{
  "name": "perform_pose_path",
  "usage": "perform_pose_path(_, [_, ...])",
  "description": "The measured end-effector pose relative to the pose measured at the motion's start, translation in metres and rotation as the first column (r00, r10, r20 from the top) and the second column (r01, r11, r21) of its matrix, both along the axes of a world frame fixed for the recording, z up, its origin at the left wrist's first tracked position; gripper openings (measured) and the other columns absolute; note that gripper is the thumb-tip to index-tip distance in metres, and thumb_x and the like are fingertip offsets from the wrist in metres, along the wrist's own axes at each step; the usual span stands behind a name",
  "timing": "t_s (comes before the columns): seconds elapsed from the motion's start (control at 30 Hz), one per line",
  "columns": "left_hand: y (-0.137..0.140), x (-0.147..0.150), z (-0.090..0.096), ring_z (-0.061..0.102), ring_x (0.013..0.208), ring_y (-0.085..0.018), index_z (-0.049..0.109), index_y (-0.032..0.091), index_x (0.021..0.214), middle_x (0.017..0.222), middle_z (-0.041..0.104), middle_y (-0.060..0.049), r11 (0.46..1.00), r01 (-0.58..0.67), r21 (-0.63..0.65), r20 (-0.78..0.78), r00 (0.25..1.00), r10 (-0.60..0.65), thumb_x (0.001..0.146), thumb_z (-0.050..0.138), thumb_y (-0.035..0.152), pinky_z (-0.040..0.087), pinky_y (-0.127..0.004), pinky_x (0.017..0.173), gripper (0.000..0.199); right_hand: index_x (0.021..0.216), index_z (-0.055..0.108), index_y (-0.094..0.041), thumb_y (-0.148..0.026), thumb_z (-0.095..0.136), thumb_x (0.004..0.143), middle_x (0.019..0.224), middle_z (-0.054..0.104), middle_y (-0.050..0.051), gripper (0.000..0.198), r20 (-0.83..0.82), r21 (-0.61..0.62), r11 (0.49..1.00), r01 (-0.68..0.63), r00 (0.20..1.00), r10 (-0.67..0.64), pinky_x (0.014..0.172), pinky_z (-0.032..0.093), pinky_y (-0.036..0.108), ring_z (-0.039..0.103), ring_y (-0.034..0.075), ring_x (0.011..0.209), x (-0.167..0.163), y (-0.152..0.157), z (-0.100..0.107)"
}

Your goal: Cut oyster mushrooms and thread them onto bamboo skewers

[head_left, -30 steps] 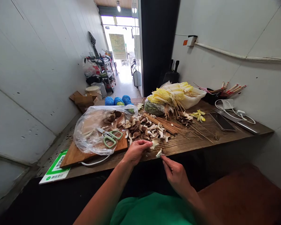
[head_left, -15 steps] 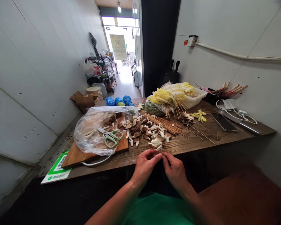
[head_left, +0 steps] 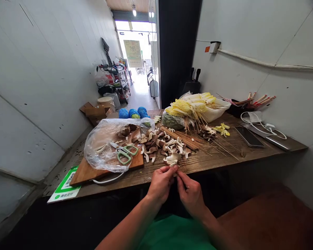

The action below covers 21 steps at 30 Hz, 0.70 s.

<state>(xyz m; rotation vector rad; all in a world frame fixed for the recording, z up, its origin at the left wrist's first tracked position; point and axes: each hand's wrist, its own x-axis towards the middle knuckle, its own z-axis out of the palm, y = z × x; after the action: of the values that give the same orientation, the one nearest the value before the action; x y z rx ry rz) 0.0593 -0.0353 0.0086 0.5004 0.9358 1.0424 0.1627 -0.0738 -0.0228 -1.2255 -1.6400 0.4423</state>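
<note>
My left hand point(head_left: 160, 183) is closed at the table's front edge, thumb and fingers pinching a piece of brown-and-white mushroom point(head_left: 173, 159) that sticks out beyond the fingertips. Close beside it, my right hand point(head_left: 190, 191) is also closed, its thumb and forefinger pinched together just under the mushroom. What lies between those right fingertips is too small to make out. Torn mushroom pieces point(head_left: 156, 142) are heaped just beyond both hands. Thin wooden skewers point(head_left: 186, 138) lie behind and to the right of the heap.
Left, green-handled scissors point(head_left: 123, 154) rest on a clear plastic bag point(head_left: 96, 147) over a wooden board point(head_left: 78, 173). At the back are blue-netted produce point(head_left: 134, 113) and skewered yellow cabbage leaves point(head_left: 182, 108) in a white container point(head_left: 219, 109). A phone point(head_left: 249, 136) and knife point(head_left: 278, 143) lie right.
Both hands have shifted slightly left, and the right fingertips have dropped a little from the left ones. The mushroom piece in the left hand has turned slightly.
</note>
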Motion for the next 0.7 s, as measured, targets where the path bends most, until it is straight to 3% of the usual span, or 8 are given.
perform_pose_path(0.37, [0.004, 0.008, 0.010, 0.041, 0.045, -0.003, 0.062, 0.010, 0.057, 0.050, 0.051, 0.003, 0.999, -0.045, -0.017, 0.033, 0.998, 0.045, 0.046, 0.083, 0.025, 0.029, -0.017, 0.043, 0.028, 0.118, 0.058, -0.015, -0.018, 0.038, 0.089, 0.101, 0.069, 0.013, 0.036, -0.034, 0.055, 0.997, 0.061, 0.998, -0.059, 0.074, 0.057, 0.032, 0.067, 0.023, 0.091, -0.005, -0.002, -0.006])
perform_pose_path(0.6, [0.008, 0.007, 0.012, 0.043, 0.046, -0.003, 0.062, 0.010, 0.057, 0.051, 0.052, 0.003, 0.998, -0.059, -0.016, 0.039, 0.997, 0.060, 0.045, 0.083, 0.024, 0.032, -0.016, 0.045, 0.028, 0.125, 0.052, -0.014, -0.020, 0.036, 0.089, 0.106, 0.067, 0.014, 0.040, -0.068, 0.001, 1.000, 0.027, 0.997, -0.027, 0.070, 0.057, 0.031, 0.068, 0.022, 0.087, -0.007, -0.005, -0.009])
perform_pose_path(0.7, [0.011, 0.005, 0.015, 0.044, 0.048, -0.004, 0.063, 0.009, 0.058, 0.053, 0.054, 0.002, 0.999, -0.052, 0.009, 0.024, 0.998, 0.051, 0.045, 0.083, 0.024, 0.033, -0.016, 0.045, 0.028, 0.125, 0.053, -0.016, -0.022, 0.037, 0.089, 0.095, 0.070, 0.012, 0.040, -0.100, -0.030, 0.999, 0.024, 0.995, -0.026, 0.064, 0.057, 0.029, 0.069, 0.021, 0.077, -0.007, -0.008, -0.007])
